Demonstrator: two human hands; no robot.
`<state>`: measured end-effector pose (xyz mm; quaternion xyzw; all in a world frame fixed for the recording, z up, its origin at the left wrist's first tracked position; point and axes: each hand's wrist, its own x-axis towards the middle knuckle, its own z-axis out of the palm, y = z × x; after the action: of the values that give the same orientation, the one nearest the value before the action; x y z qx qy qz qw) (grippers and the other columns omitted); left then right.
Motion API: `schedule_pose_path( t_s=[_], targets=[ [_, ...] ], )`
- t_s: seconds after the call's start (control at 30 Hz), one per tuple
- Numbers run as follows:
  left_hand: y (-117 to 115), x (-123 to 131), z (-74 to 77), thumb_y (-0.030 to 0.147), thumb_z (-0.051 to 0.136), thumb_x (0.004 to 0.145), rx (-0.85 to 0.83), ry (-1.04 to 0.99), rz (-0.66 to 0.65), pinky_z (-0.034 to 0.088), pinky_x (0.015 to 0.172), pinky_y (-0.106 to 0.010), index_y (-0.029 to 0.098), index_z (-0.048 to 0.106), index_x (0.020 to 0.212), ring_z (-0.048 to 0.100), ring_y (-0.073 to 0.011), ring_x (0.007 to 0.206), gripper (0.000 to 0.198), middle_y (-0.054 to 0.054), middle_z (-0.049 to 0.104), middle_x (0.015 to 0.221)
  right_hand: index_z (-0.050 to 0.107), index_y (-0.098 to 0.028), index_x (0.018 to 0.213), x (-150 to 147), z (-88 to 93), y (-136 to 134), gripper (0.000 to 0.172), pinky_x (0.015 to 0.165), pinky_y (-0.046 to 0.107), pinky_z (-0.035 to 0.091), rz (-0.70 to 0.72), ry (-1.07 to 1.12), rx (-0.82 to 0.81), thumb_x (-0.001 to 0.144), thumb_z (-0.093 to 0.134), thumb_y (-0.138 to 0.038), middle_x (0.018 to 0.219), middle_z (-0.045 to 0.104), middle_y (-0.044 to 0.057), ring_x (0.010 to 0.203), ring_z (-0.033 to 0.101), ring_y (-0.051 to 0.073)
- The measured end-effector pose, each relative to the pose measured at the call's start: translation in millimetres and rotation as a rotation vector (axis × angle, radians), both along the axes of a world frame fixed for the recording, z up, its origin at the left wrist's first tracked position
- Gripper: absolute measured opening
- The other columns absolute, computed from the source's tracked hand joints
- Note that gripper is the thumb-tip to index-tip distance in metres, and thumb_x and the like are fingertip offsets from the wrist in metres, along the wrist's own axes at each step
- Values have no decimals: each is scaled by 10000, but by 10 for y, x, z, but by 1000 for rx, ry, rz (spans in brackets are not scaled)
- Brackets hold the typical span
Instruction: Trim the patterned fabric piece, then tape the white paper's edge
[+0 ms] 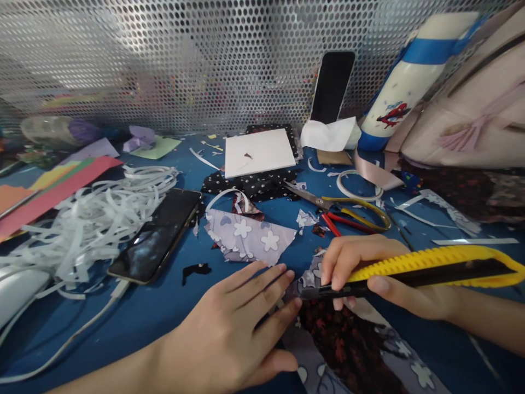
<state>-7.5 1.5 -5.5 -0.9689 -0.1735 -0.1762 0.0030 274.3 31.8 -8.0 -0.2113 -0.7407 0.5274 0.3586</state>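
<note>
Yellow-and-black plastic utility knife with a ribbed grip [426, 267]: held in the right hand, nose toward the left fingertips. Proceeding left to right:

- Tangled heap of narrow white strips [102, 213]: well left of the left fingers.
- Black rectangular smartphone [158, 235]: between the heap and the left fingers, white cable [82, 328] attached.
- Small black irregular scrap [197, 269]: left of the left fingertips.
- Left hand [238, 323]: palm down, fingers extended and slightly spread, gripping nothing; index fingertip just beside the knife nose. Contact pressure cannot be determined.
- Lilac curved piece with white flowers [252, 238]: just beyond the left fingertips.
- White rectangular card [260, 153]: farther beyond those fingertips.
- Yellow-, red- and black-handled metal scissors [334, 205]: beyond the right fingers, blades partly parted.
- Dark red-and-black patterned sheet [344, 339]: below the right fingers, over lilac flowered material [420, 375].
- Right hand [404, 298]: fingers and thumb closed around the knife body. Blade extension cannot be determined.
</note>
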Motion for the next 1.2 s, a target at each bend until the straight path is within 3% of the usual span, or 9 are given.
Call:
schedule_pose_path(
  t_s=[0.23, 0.47, 0.67, 0.8, 1.2],
  targets=[
    [7, -8, -4, 473, 393, 1052, -15, -5, 4, 490, 1109, -457, 104, 676, 1240, 633, -282, 1254, 502, -171, 671, 1313, 720, -165, 943, -18, 111, 27, 391, 815, 285, 550, 9, -92, 35, 992, 512, -493, 908, 723, 101, 866, 694, 176],
    [12, 8, 9, 468, 381, 1056, -29, -3, -5, 502, 1096, -456, 91, 687, 1217, 646, -285, 1235, 512, -164, 676, 1307, 728, -172, 963, 9, 2, -17, 366, 790, 285, 562, -29, -5, 19, 986, 523, -475, 937, 708, 103, 838, 694, 173],
    [6, -6, 3, 482, 404, 1049, -37, -13, -11, 430, 1169, -409, 42, 628, 1301, 603, -254, 1293, 555, -162, 645, 1354, 635, -206, 856, 103, -40, -64, 281, 588, 285, 570, -252, 70, -34, 998, 507, -412, 936, 663, 87, 661, 666, 154],
    [23, 13, 29, 492, 384, 1053, -39, 19, -43, 388, 1197, -388, 57, 602, 1340, 578, -235, 1322, 565, -134, 602, 1411, 587, -192, 801, 59, 2, -59, 299, 566, 248, 550, -236, 26, -41, 1003, 509, -397, 877, 647, 51, 573, 635, 106],
    [37, 66, 34, 512, 314, 1063, -102, 70, -57, 355, 1209, -382, 76, 569, 1373, 561, -223, 1340, 593, -98, 581, 1441, 592, -179, 869, 68, -46, -75, 293, 523, 229, 551, -181, 75, -126, 991, 534, -439, 915, 634, 64, 581, 650, 107]
  ],
)
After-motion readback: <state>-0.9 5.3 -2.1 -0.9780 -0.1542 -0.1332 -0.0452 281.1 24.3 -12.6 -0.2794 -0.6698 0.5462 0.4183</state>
